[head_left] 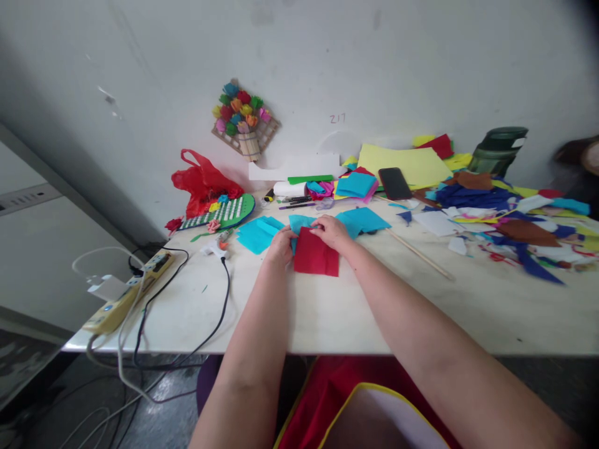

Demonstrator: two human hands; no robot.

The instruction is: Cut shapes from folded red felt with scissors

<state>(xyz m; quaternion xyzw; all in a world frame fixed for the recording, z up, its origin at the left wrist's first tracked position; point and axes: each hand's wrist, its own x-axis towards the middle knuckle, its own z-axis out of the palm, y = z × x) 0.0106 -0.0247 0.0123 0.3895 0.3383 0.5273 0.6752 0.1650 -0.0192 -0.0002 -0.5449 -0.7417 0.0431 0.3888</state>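
Both hands rest on a red sheet [317,259] lying flat on the table [327,312] among turquoise pieces [259,234]. The left hand [281,246] curls its fingers at the sheet's upper left corner. The right hand [333,232] lays its fingers on the top edge. Whether either pinches it cannot be told. Faint writing [337,118] on the wall reads "217".

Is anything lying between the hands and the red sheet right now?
Nothing visible. The left hand and right hand both rest on the far edge of the red sheet; turquoise pieces lie just beyond it.
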